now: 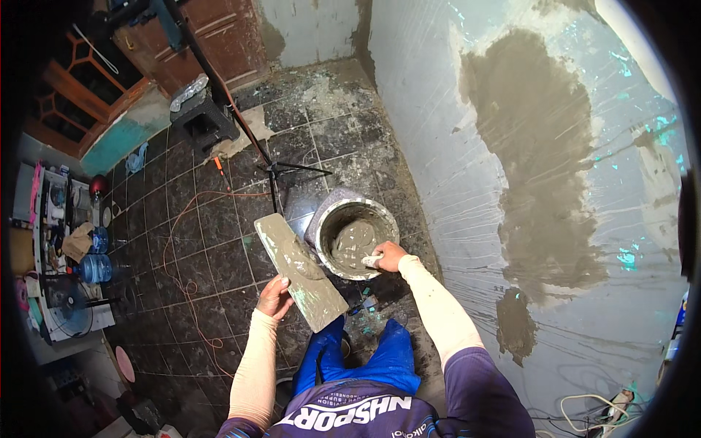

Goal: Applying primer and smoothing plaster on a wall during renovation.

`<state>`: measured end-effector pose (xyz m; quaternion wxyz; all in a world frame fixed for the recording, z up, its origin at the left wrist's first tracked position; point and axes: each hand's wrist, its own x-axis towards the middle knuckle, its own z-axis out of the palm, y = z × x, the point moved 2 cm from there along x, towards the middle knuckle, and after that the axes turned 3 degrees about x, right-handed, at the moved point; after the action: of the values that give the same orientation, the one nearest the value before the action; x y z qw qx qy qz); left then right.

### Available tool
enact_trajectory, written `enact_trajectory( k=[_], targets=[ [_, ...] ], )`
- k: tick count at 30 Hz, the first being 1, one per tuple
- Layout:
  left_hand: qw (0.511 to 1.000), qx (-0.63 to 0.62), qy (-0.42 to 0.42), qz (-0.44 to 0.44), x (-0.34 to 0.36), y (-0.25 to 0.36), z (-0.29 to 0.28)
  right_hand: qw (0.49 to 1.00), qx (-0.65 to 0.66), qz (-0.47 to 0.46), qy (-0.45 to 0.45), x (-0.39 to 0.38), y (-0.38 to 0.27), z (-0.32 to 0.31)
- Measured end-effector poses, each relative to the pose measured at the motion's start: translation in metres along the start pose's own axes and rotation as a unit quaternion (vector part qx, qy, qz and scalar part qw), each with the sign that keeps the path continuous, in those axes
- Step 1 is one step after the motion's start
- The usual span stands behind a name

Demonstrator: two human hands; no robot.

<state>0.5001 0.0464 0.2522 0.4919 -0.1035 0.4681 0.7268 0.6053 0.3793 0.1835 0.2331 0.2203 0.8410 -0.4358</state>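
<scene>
My left hand (273, 298) grips the edge of a long, flat plastering board (281, 248), smeared with wet grey mortar and some green flecks. The board is held tilted beside a round bucket (393, 219) with a mortar-crusted rim. Wet mortar (356, 239) lies inside the bucket. At its right rim, my right hand (391, 257) is closed around the pale handle of a trowel (372, 260); its blade cannot be made out against the mortar.
A wall with patches of grey plaster (540, 160) rises on the right. Ahead stand a tripod (274, 169) and a hollow black box (202, 120). An orange cable (171, 237) crosses the dark tiled floor. Water bottles (95, 268) and a fan (67, 305) are at the left.
</scene>
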Motion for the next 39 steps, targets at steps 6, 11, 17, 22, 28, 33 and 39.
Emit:
enact_trajectory(
  k=[6, 11, 17, 22, 28, 33, 39],
  targets=[
    [1.000, 0.016, 0.022, 0.004, -0.004, -0.007, 0.005, 0.982, 0.177, 0.071, -0.004, 0.001, 0.029, 0.010],
    [0.999, 0.044, -0.017, -0.023, -0.003, -0.015, -0.024, 0.906, 0.417, 0.072, -0.016, -0.018, 0.034, 0.012],
    [0.999, 0.046, -0.014, -0.019, 0.002, -0.011, -0.005, 0.819, 0.573, 0.009, 0.006, -0.086, 0.047, 0.018],
    [0.999, 0.031, -0.016, -0.019, 0.006, -0.002, 0.020, 0.760, 0.642, -0.070, 0.068, -0.164, 0.013, 0.010],
    [0.996, -0.037, -0.073, 0.024, 0.032, 0.008, 0.057, 0.768, 0.611, -0.148, 0.122, -0.240, -0.038, -0.032],
    [0.986, -0.094, -0.135, 0.040, 0.052, 0.039, 0.090, 0.853, 0.438, -0.186, 0.214, -0.277, -0.068, -0.064],
    [0.971, -0.110, -0.204, 0.054, 0.053, 0.081, 0.140, 0.917, 0.025, -0.282, 0.281, -0.310, -0.113, -0.101]
  ],
)
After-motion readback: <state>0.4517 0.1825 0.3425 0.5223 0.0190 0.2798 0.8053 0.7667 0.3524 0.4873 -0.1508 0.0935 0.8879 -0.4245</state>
